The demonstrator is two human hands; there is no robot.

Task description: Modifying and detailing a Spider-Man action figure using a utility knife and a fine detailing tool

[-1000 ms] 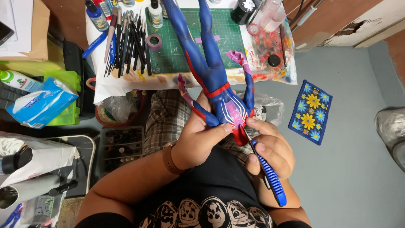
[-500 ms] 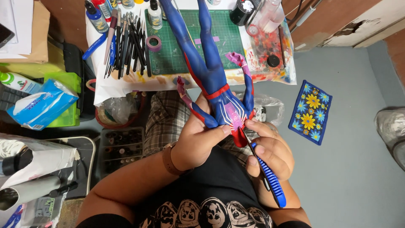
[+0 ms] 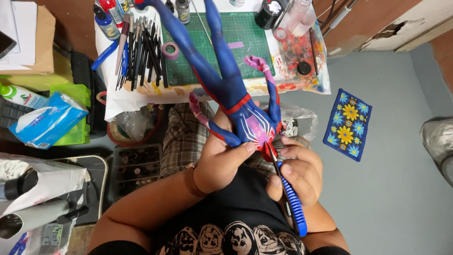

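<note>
- A home hobby workshop for figure painting, seen from above.
- A green cutting mat point(image 3: 222, 42) covers a small table point(image 3: 141, 97), beside a row of brushes point(image 3: 141, 52) and paint bottles point(image 3: 106, 21).
- A paint-smeared palette point(image 3: 297, 52) lies at the mat's right.
- Tape point(image 3: 170, 50), a tissue pack point(image 3: 47, 123) and a tray of small pots point(image 3: 137, 165) crowd around.
- A flowered mat point(image 3: 348, 123) lies on the grey floor point(image 3: 401, 189).

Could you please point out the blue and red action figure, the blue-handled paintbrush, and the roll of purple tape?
Blue and red action figure point(image 3: 245, 120), head view, on its chest.
Blue-handled paintbrush point(image 3: 295, 208), head view, on its ribbed blue handle.
Roll of purple tape point(image 3: 170, 50), head view, on its ring's rim.
</note>
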